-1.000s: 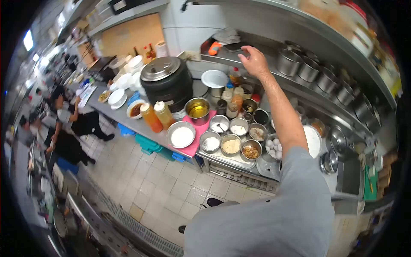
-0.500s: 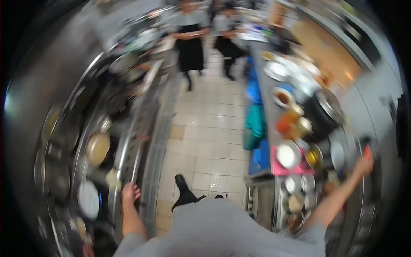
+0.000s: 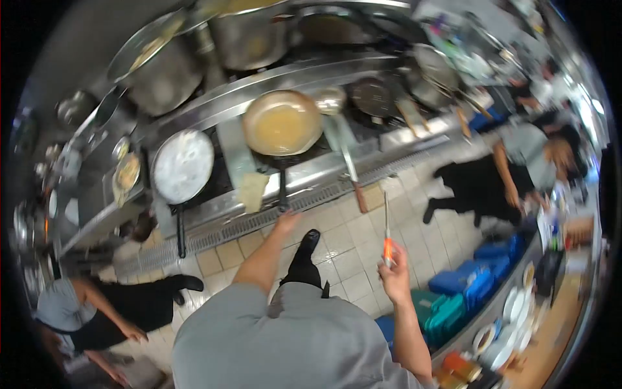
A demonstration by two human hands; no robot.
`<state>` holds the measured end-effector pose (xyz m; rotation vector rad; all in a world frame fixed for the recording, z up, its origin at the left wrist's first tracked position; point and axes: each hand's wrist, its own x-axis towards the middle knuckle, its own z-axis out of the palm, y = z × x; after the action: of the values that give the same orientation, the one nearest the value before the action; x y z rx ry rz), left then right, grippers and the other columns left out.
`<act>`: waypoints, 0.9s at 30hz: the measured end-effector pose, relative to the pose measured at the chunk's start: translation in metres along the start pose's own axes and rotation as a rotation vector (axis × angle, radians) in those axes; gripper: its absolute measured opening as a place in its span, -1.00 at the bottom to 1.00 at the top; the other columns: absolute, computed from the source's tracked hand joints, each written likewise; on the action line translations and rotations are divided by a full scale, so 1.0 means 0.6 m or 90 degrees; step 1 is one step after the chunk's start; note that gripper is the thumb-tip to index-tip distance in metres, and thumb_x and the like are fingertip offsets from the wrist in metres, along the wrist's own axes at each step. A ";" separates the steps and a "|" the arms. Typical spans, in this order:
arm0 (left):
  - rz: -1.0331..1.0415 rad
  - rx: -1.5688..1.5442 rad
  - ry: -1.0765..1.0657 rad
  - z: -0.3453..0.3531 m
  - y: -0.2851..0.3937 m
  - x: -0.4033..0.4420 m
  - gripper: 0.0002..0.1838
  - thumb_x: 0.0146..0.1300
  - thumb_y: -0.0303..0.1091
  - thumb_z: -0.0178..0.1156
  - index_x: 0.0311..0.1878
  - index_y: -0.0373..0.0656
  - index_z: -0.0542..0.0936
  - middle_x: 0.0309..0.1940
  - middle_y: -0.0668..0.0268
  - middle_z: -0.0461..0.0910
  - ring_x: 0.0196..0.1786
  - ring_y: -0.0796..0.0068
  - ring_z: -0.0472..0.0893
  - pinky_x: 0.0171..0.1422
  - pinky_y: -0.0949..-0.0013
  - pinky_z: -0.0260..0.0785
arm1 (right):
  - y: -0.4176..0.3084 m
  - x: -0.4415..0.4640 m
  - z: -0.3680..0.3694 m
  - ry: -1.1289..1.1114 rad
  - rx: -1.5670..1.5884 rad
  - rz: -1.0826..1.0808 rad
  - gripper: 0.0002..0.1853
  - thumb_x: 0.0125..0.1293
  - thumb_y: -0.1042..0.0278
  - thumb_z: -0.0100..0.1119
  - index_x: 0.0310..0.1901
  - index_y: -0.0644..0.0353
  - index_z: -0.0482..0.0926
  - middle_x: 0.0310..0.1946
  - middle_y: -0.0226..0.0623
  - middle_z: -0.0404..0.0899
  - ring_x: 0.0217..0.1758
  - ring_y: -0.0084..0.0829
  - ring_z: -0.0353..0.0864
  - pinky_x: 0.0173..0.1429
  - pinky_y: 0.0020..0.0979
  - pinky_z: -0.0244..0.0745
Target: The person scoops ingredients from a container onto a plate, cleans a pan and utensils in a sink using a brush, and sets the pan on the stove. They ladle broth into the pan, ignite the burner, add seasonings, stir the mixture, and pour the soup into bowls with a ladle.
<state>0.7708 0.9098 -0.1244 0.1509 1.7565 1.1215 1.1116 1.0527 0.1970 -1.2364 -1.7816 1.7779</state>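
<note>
Right hand [image 3: 395,275]: closed round an orange-handled tool [image 3: 388,249], long thin shaft pointing toward the stove [image 3: 327,175], well apart from its front edge. Left hand [image 3: 287,222]: at the free end of the frying pan's black handle [image 3: 283,188]; blur, cannot tell whether gripping or merely touching. Frying pan [image 3: 251,118] sits mid-stove, yellowish contents inside, handle reaching out over the front edge. Folded cloth [image 3: 253,192] on that edge, just left of the handle. Pale-surfaced pan [image 3: 184,166] nearer the stove's left end, handle also past the front edge. Ladle [image 3: 331,101] right of the frying pan, its handle slanting forward over the edge.
</note>
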 end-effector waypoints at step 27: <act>-0.027 -0.678 -0.336 0.236 0.183 0.026 -0.44 0.37 0.28 0.13 0.28 0.17 0.48 0.26 0.40 0.51 0.29 0.30 0.49 0.32 -0.02 0.37 | -0.039 0.483 0.319 -0.360 -0.291 0.070 -0.49 0.18 0.40 0.31 0.21 0.23 0.55 -0.03 -0.10 0.67 0.11 -0.32 0.63 0.22 -0.35 0.48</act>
<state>0.8334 1.0665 -0.0629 -0.2265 0.5605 1.6527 0.7955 1.1531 0.0913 -1.0562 -2.5954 1.9895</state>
